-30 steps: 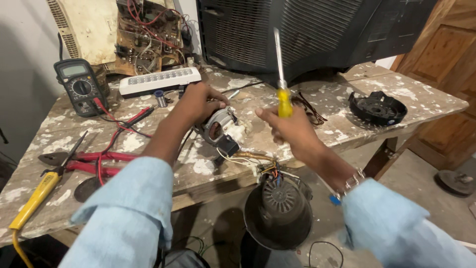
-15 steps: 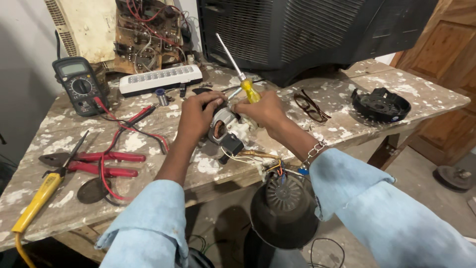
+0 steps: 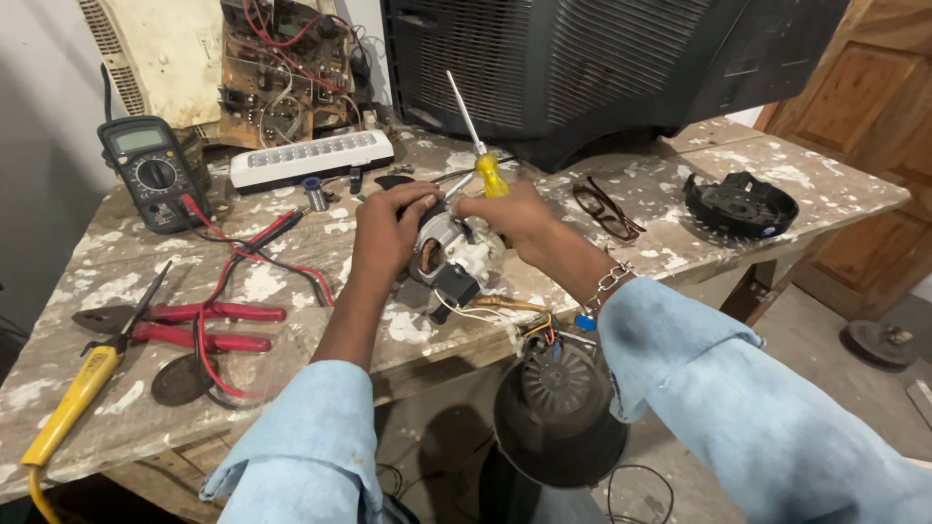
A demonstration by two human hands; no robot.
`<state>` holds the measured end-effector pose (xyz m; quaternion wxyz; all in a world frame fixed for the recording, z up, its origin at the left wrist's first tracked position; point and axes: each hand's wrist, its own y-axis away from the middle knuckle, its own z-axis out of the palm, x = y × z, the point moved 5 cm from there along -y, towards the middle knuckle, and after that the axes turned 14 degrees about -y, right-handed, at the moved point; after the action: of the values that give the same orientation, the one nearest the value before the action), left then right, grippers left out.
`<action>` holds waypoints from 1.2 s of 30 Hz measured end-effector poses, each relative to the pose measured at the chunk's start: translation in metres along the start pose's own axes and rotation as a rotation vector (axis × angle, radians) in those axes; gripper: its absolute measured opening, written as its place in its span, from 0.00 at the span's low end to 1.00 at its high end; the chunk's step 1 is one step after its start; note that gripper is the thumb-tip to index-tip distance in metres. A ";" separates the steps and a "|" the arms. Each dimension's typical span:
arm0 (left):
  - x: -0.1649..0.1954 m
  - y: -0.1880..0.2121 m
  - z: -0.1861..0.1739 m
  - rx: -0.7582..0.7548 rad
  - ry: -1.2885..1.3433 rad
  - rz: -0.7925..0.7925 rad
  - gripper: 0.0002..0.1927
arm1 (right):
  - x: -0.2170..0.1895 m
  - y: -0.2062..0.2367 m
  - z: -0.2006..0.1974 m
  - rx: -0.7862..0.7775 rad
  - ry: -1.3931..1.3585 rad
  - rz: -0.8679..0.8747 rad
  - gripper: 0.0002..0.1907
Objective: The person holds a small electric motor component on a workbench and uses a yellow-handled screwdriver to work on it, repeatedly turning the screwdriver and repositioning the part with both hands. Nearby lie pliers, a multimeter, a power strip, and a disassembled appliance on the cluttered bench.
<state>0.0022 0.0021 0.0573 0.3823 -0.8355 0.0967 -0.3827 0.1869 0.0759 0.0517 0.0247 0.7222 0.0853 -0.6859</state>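
- The left hand (image 3: 388, 231) is grasping a small electric motor (image 3: 439, 254), fingers curled over its top, holding it on the paint-spattered wooden bench (image 3: 680, 243) near the front edge.
- The right hand (image 3: 513, 212) is gripping a yellow-handled screwdriver (image 3: 476, 146), whose metal shaft is pointing up and away toward the dark television casing (image 3: 582, 68); the fingertips are also touching the motor's white end.
- Thin coloured wires (image 3: 529, 325) are running from the motor over the bench edge down to a dark round fan housing (image 3: 558, 408) that is hanging below.
- A black block (image 3: 454, 286) is sitting just in front of the motor.
- Left of the hands, red-handled pliers (image 3: 194, 325) and a yellow-handled tool (image 3: 68, 408) are lying on the bench, with red and black test leads (image 3: 243, 243) trailing from a digital multimeter (image 3: 150, 175).
- A white rectangular lamp unit (image 3: 311, 160) is lying behind the hands, in front of an exposed circuit board (image 3: 282, 68).
- To the right, spectacles (image 3: 604, 209) and a black round cover (image 3: 740, 204) are resting well apart from the motor.
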 end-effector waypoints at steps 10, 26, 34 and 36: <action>-0.002 0.001 0.001 0.003 -0.003 -0.054 0.09 | -0.008 0.002 0.005 -0.068 0.024 -0.082 0.22; -0.003 0.002 0.002 0.005 0.001 -0.072 0.08 | -0.022 0.029 -0.006 -0.337 0.246 -0.350 0.16; -0.002 0.002 0.001 -0.001 0.000 -0.084 0.09 | -0.015 0.020 -0.003 -0.365 0.089 -0.087 0.18; -0.002 0.002 0.001 -0.007 0.006 -0.104 0.09 | -0.017 0.020 -0.001 -0.423 0.049 -0.121 0.15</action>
<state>0.0016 0.0023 0.0542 0.3589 -0.8395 0.0556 -0.4041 0.1898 0.0551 0.0672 0.1322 0.7111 0.2711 -0.6351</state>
